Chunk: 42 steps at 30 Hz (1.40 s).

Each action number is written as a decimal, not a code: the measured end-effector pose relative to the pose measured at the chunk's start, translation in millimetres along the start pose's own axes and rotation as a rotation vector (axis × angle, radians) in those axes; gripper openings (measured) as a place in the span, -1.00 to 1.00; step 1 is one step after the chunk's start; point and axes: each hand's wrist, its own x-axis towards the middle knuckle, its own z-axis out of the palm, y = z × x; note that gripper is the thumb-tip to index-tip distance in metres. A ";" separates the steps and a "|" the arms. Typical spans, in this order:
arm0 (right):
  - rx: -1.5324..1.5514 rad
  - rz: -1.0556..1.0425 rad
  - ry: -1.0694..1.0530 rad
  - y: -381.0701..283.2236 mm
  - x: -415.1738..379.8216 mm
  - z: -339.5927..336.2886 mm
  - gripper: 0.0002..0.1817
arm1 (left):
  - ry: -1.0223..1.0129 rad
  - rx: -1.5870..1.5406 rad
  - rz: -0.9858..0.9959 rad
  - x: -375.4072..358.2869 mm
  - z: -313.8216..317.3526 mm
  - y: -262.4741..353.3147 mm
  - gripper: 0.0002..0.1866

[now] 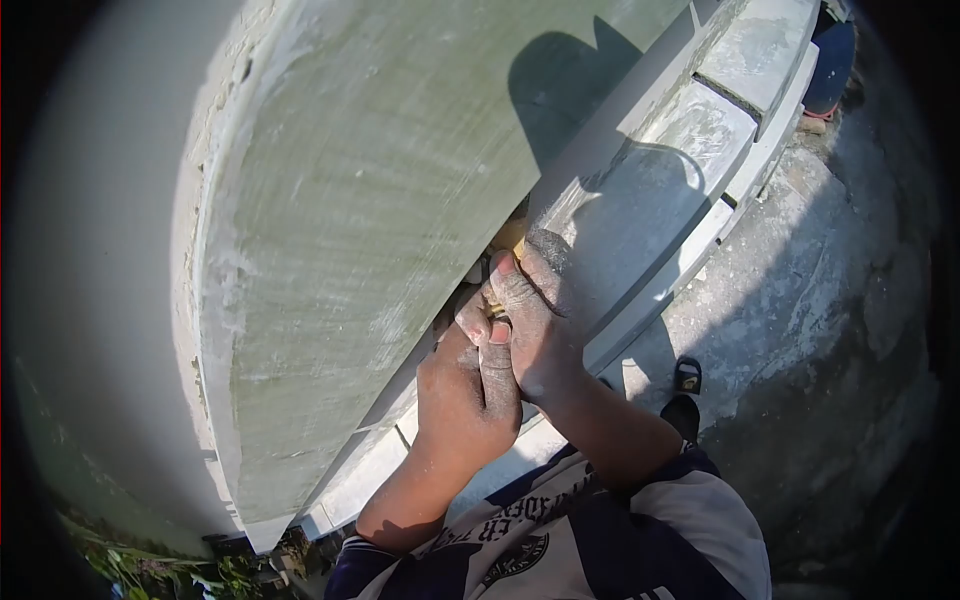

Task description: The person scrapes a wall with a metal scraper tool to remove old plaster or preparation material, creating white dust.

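My left hand (465,385) and my right hand (540,325) are close together, both coated in pale dust. Their fingers are curled and closed, thumbs on top, at the lower edge of a broad grey-green slab (350,230). Between and just beyond the fingers shows a small part of a yellowish-tan object (512,238), mostly covered by my hands. Its kind is hidden, and so are most of my fingertips. Beside my right hand runs a whitish ledge of large tiles (640,220), dusty on top.
Dark gaps divide the ledge's tiles. Below it lies a rough, dust-splashed concrete floor (770,290), where my foot in a dark sandal (688,375) stands. A dark blue object (830,70) is at the upper right. Green plants (150,570) show at the lower left.
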 end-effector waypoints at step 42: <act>-0.049 0.096 -0.003 10.4 14.3 -13.8 -0.81 | 0.188 -0.163 0.037 -14.3 43.4 -36.5 -0.69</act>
